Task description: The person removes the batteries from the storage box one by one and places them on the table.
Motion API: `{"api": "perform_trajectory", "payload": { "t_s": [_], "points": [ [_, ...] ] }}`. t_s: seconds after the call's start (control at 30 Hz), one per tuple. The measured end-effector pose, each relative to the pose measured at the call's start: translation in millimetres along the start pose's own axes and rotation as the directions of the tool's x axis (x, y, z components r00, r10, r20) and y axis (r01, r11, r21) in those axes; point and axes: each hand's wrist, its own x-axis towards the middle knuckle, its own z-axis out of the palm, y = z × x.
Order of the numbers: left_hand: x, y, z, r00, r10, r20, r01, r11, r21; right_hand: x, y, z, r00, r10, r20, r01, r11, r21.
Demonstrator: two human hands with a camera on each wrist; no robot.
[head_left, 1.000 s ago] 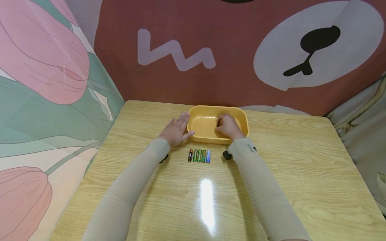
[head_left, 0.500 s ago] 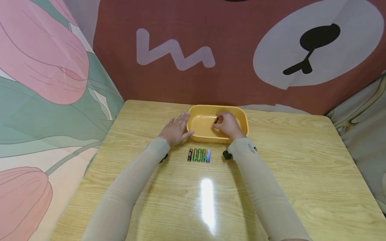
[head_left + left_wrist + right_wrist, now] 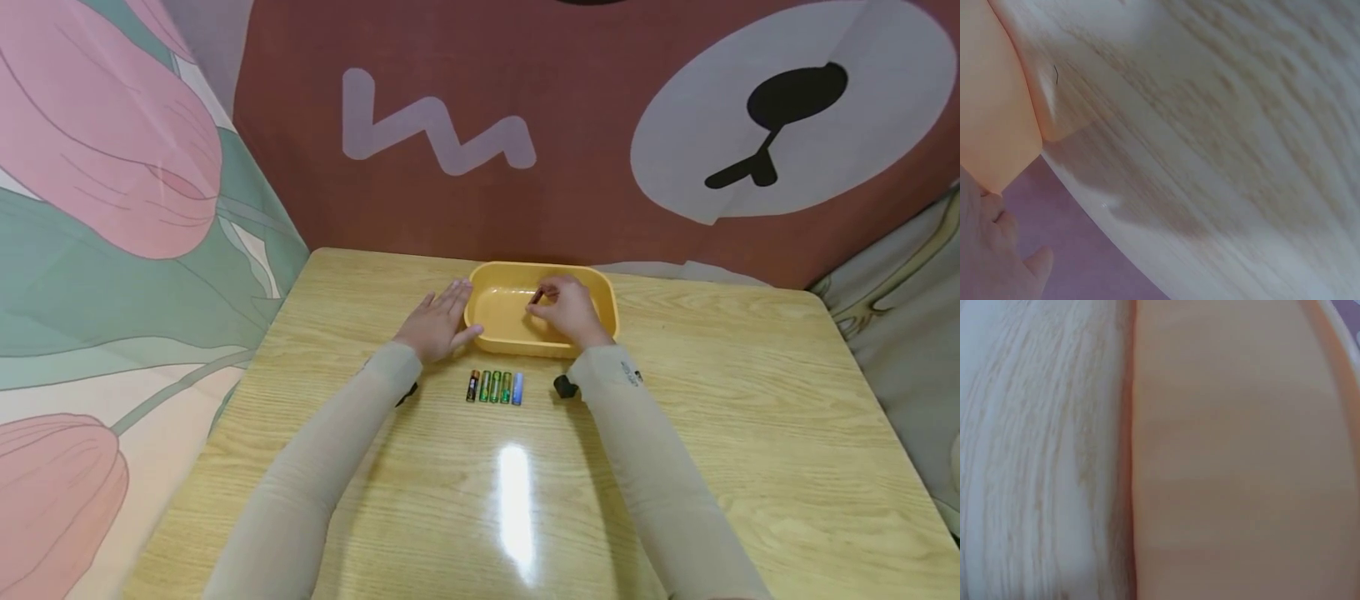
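Toward the back of the table sits a yellow plastic basin [image 3: 498,321]. My right hand [image 3: 570,310] reaches inside it and pinches a small dark reddish battery [image 3: 536,297], partly covered by the fingers. My left hand [image 3: 438,325] rests with straight fingers against the basin's left rim; in the left wrist view its fingers [image 3: 1007,250] touch the basin's wall [image 3: 994,94]. In front of the basin several batteries lie side by side in a row: a black and copper one [image 3: 472,386], green ones [image 3: 496,387] and a blue one [image 3: 518,389].
The wood-grain table [image 3: 750,433] spreads around the basin. A brown printed curtain [image 3: 585,167] hangs directly behind its back edge, with a flowered curtain [image 3: 150,250] on the left. The right wrist view holds mostly the basin's side [image 3: 1241,456].
Inside the basin, my right hand has shifted slightly left, and the dark battery shows more clearly between its fingers. My left hand and the row of batteries have stayed put.
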Motion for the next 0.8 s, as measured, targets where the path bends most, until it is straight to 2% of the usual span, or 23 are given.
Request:
{"api": "perform_trajectory", "payload": {
  "t_s": [0.5, 0.8],
  "points": [
    [0.6, -2.3, -0.2, 1.000, 0.002, 0.012, -0.002, 1.000, -0.007, -11, -10, -8, 0.999, -0.013, -0.039, 0.019, 0.989, 0.147],
    [0.1, -1.7, 0.3, 1.000, 0.018, -0.013, -0.018, 1.000, -0.017, -28, -19, -11, 0.995, -0.043, -0.092, 0.058, 0.984, 0.170]
  ]
}}
